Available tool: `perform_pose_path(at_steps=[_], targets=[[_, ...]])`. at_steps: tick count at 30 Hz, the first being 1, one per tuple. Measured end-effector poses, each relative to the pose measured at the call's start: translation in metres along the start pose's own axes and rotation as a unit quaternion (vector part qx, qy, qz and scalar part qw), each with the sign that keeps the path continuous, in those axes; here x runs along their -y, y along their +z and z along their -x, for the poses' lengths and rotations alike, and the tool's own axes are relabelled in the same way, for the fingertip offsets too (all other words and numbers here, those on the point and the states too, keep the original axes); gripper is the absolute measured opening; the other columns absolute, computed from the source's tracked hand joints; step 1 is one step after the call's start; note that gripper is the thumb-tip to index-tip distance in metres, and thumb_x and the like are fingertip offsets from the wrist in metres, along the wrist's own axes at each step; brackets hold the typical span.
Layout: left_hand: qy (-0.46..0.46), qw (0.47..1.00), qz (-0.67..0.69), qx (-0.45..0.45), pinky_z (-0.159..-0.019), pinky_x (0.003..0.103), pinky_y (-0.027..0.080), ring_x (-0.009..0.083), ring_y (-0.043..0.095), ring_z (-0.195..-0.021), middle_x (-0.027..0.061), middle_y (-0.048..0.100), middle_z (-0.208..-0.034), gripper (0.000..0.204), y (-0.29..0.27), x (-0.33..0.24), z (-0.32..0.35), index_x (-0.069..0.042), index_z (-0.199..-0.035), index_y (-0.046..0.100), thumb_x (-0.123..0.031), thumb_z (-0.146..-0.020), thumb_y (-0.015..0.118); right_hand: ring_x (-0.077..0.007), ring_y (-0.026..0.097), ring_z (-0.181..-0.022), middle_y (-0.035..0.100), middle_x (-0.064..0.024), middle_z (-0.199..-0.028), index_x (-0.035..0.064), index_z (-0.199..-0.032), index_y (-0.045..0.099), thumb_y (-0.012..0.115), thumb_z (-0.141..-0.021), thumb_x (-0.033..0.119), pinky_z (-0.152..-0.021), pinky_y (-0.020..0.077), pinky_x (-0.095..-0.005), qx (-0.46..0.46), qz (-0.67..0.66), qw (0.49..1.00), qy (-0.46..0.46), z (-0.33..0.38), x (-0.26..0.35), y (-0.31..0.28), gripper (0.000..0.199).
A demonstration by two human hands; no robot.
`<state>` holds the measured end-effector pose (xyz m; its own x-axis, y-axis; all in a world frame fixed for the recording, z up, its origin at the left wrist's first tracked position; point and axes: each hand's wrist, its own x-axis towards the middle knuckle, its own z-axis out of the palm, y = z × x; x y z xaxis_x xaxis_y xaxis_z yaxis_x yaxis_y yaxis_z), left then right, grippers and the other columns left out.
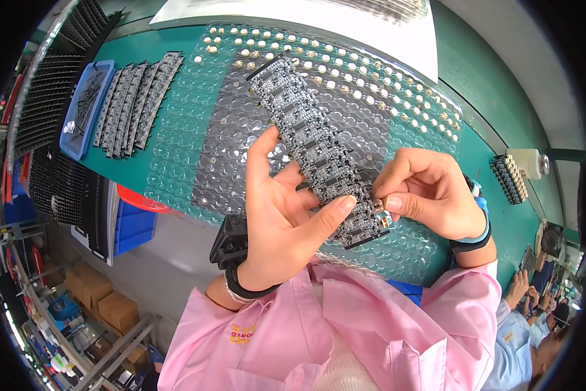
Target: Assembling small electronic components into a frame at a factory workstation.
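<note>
Circuit board (306, 130), long and crowded with tiny parts, is held aslant above a clear bumpy plastic sheet (169, 176). It is gripped by the left hand (276, 205), thumb pressed on the face, fingers spread along the edge and behind. And at the lower right edge, a small shiny part (379, 205) is pinched between thumb and forefinger of the right hand (429, 195)! Beyond, white-and-gold pieces (330, 85) are lined up in rows; leftward, more boards (136, 107) are laid beside a blue bin (73, 150).
</note>
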<state>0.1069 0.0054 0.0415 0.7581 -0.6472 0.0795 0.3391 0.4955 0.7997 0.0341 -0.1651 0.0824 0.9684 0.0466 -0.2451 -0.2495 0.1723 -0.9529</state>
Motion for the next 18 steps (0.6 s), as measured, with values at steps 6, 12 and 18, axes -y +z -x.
perform_pose_path(at_steps=[6,12,18], targets=[[0.013,1.0,-0.005,-0.003,-0.079,0.033,0.047,0.0245,0.051,-0.099,0.0219,0.041,-0.114,0.078,0.0009,0.0016,-0.0013,-0.006,-0.128,0.003,0.016,-0.071,0.052,-0.0096,0.051,-0.066,0.055,-0.0104,-0.079,-0.0045,-0.079,0.053,0.059,-0.075,-0.002,-0.059,0.0425,-0.0206,-0.004,0.006,1.0,0.004,0.0004,-0.0002,0.0001,0.007],[0.01,1.0,0.0,-0.007,-0.079,0.033,0.047,0.0244,0.051,-0.098,0.022,0.041,-0.113,0.078,0.0026,0.0018,-0.0012,-0.006,-0.128,0.003,0.016,-0.071,0.052,-0.0096,0.051,-0.066,0.055,-0.0102,-0.078,-0.0046,-0.079,0.052,0.058,-0.075,-0.002,-0.06,0.0426,-0.0207,-0.006,0.021,1.0,0.007,0.0005,-0.0005,0.0,0.007],[-0.002,1.0,0.003,0.003,-0.079,0.033,0.047,0.0245,0.051,-0.098,0.0221,0.041,-0.114,0.078,0.001,0.0015,-0.0016,-0.006,-0.128,0.003,0.016,-0.071,0.052,-0.0095,0.05,-0.066,0.054,-0.0095,-0.078,-0.0047,-0.078,0.052,0.059,-0.075,-0.003,-0.06,0.0421,-0.0203,-0.011,0.016,1.0,0.008,0.0019,0.0005,0.0009,0.008]])
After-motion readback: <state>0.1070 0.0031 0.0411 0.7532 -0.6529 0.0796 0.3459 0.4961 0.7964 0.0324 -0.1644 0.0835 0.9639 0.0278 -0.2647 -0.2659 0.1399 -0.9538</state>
